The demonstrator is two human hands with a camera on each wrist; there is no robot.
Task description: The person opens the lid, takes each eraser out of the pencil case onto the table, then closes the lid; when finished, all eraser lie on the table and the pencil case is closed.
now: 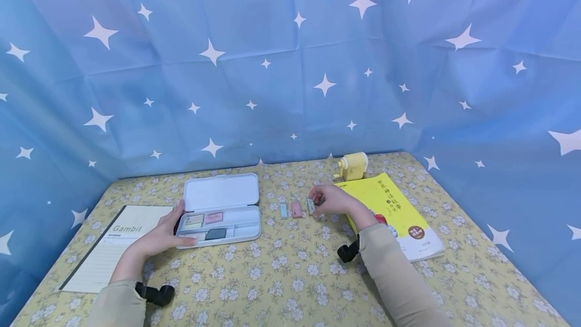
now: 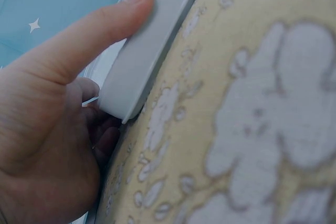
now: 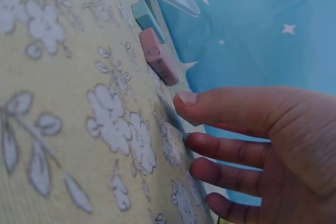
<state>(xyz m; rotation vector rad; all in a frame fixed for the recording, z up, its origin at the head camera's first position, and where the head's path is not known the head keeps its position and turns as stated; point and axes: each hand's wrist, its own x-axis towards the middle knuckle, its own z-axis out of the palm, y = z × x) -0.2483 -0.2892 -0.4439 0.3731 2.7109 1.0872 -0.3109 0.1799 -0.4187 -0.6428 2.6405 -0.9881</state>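
The open pencil case (image 1: 221,211) lies on the flowered table (image 1: 281,276), left of centre, and is steadied at its near-left corner by the left hand (image 1: 161,236) — thumb laid along the rim, the other fingers curled round the corner beneath it. Just right of the case, three small erasers are lined up: a pale green eraser (image 1: 283,210), a pink eraser (image 1: 296,209), and a grey-green eraser (image 1: 311,206) that is pinched between thumb and fingertips of the right hand (image 1: 331,200).

The erasers can be judged light, slightly rubbery and not fragile; they are best taken by the long sides in a fingertip pinch. The case looks thin-walled, stiff and smooth, so it may slide on the cloth unless held at the rim.

Much of the grey-green eraser is covered by the fingers — in the right wrist view only an edge of it is seen. What fills the case's compartments can only be made out as pink, cream and dark blocks.
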